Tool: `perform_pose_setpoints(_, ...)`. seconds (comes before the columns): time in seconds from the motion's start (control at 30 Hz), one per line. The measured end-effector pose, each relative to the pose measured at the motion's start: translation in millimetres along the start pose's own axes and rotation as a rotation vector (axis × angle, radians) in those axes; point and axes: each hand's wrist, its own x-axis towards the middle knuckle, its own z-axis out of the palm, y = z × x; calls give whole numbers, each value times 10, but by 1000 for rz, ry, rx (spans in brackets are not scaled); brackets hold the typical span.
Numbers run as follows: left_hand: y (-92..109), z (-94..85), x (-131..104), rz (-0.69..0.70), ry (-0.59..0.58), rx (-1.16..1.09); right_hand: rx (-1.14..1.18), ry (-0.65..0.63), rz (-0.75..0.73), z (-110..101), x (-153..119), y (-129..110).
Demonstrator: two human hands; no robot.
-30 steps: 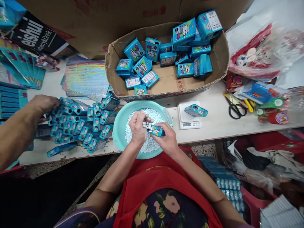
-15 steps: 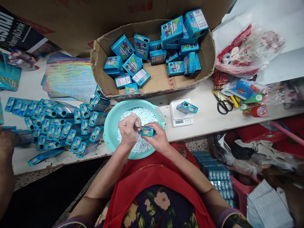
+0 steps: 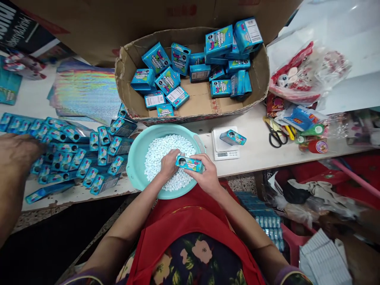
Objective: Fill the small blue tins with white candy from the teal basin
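My right hand (image 3: 206,172) grips a small blue candy box (image 3: 190,163) with a round hole in its top end, tilted over the bowl. Curled fingers of my left hand (image 3: 170,164) rest low on the white candies (image 3: 158,148), just left of the box; what is in them is hidden. The candies lie in a turquoise plastic bowl (image 3: 135,158) at the table's front edge. Another blue box lies on a white digital scale (image 3: 227,155) right of the bowl.
Behind the bowl, a cut-down cardboard carton (image 3: 202,105) contains several blue boxes. Many holed boxes (image 3: 97,174) crowd the left, where another person's hand (image 3: 20,154) reaches in. Shiny sheets (image 3: 83,87) lie behind them. Scissors (image 3: 276,132) and a bagged plush toy (image 3: 297,75) lie right.
My left hand has dropped from above the box down onto the candies. The box in my right hand has turned, showing its hole. Another person's hand has moved in over the left boxes.
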Motion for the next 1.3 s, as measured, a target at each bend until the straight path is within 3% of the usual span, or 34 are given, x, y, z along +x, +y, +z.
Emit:
perform_pose_setpoints(0.17,146,-342,-31,-369,178,-835,-84,15,-7,-14,35,27)
perform_pose_setpoints(0.23,295,-540,-86,-367,150,-1115,-104,-10,-39,56,47,47)
perform_pose_setpoints(0.33,548,-745,-168,-226,150,-1300,-156,-44,-77,216,63,71)
perform_pose_setpoints(0.47,731,-758,-181,-154,315,-1317,-182,-103,-106,371,84,37)
perform_pose_setpoints(0.63,773,-711,-147,-65,449,-1309,-144,-90,-117,357,107,-65)
perform_pose_setpoints(0.83,813,-741,-162,-57,400,-1283,-116,-80,-101,330,118,-106)
perform_pose_setpoints(1.3,1017,-757,-175,21,430,-1230,-46,-62,-81,251,86,-207)
